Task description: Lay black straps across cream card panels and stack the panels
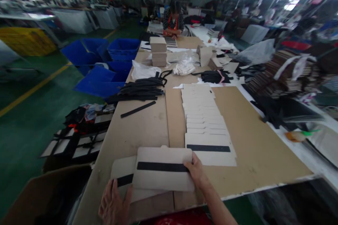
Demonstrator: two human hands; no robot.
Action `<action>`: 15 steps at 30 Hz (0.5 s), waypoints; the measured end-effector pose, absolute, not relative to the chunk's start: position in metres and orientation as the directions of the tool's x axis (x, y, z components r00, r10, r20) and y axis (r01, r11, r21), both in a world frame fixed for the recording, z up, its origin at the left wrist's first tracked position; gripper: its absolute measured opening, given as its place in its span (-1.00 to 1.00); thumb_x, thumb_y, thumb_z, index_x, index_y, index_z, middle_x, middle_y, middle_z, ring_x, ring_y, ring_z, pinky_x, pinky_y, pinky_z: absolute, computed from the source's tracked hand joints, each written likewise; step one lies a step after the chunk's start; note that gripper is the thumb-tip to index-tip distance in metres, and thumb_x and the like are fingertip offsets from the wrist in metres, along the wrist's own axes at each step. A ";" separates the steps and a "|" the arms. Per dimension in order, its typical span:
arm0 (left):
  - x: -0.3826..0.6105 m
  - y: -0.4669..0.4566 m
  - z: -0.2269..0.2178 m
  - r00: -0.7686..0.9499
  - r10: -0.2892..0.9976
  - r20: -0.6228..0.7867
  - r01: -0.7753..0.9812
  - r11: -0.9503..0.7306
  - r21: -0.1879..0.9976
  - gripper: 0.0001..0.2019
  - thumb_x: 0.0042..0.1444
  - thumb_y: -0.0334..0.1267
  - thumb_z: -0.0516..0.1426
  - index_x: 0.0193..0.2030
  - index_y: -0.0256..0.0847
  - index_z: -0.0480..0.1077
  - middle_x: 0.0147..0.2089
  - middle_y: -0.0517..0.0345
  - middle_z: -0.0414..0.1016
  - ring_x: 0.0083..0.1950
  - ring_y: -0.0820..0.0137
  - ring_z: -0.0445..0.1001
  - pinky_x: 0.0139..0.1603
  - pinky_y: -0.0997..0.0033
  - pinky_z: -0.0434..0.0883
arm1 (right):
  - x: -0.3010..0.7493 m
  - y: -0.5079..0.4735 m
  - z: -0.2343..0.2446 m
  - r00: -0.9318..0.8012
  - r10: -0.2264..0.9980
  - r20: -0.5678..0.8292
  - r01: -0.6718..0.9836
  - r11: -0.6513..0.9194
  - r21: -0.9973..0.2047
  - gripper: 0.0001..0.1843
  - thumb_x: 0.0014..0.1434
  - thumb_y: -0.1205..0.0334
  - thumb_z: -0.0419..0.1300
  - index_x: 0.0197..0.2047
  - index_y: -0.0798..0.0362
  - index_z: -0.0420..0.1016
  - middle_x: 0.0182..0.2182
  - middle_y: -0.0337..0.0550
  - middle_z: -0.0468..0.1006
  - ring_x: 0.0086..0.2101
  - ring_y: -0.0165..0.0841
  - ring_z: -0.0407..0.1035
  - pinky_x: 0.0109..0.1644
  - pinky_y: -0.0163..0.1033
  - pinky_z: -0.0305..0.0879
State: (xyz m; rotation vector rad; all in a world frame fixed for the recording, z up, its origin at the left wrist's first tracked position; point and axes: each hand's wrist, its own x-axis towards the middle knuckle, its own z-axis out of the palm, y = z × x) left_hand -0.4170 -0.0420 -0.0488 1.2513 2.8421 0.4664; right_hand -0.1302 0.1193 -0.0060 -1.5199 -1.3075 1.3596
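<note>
My right hand (196, 172) grips the right edge of a light grey board (163, 179) with a black strip (161, 166) across it, the thumb on top near the strip's end. That board overlaps a second grey board (123, 164), which also bears a black strip. On the second board's left side lies my left hand (114, 202), its fingers apart and resting on the surface. Beyond my right hand, a row of overlapping grey boards (206, 123) runs away from me. The nearest of these carries a black strip (208, 148).
A loose black strip (138, 109) lies near a pile of black strips (142, 88) on the left. Farther off stand stacked boards (158, 58) and plastic bags (183, 65). Blue bins (123, 47) stand left of the table (253, 147). A co-worker (173, 19) sits at the far end.
</note>
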 end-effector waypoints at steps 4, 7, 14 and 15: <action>-0.416 -0.037 -0.047 -0.675 0.730 0.110 0.731 0.641 0.232 -0.31 0.24 0.10 -0.15 0.38 -0.31 0.10 0.38 -0.21 0.17 0.36 -0.03 0.16 0.31 -0.11 0.17 | -0.021 0.146 0.004 0.017 0.960 -0.278 0.242 -0.274 -0.931 -0.47 0.00 0.02 0.24 0.02 0.09 0.48 -0.18 -0.07 0.62 -0.16 -0.12 0.49 -0.06 -0.05 0.43; -0.415 -0.035 -0.047 -0.684 0.725 0.086 0.723 0.656 0.218 -0.32 0.24 0.08 -0.14 0.39 -0.30 0.08 0.39 -0.22 0.15 0.38 -0.03 0.13 0.32 -0.12 0.17 | 0.041 0.166 -0.003 0.106 0.957 -0.270 0.387 -0.289 -0.876 -0.50 -0.04 0.02 0.21 -0.05 0.09 0.49 -0.21 -0.05 0.62 -0.19 -0.12 0.50 -0.09 -0.06 0.43; -0.415 -0.033 -0.046 -0.671 0.735 0.098 0.739 0.652 0.171 -0.30 0.25 0.12 -0.22 0.34 -0.35 0.15 0.38 -0.25 0.17 0.37 -0.07 0.14 0.28 -0.17 0.20 | 0.086 0.194 -0.035 0.230 0.945 -0.234 0.545 -0.324 -0.773 -0.48 -0.14 0.04 0.20 -0.09 0.08 0.48 -0.20 0.03 0.60 -0.18 -0.11 0.47 -0.04 -0.04 0.39; -0.414 -0.033 -0.046 -0.667 0.738 0.103 0.743 0.649 0.164 -0.31 0.25 0.11 -0.22 0.34 -0.35 0.15 0.38 -0.25 0.17 0.37 -0.07 0.14 0.28 -0.17 0.19 | 0.088 0.196 -0.038 0.240 0.944 -0.227 0.567 -0.326 -0.756 -0.45 -0.15 0.04 0.19 -0.06 0.10 0.47 -0.20 0.05 0.59 -0.18 -0.10 0.46 -0.03 -0.03 0.39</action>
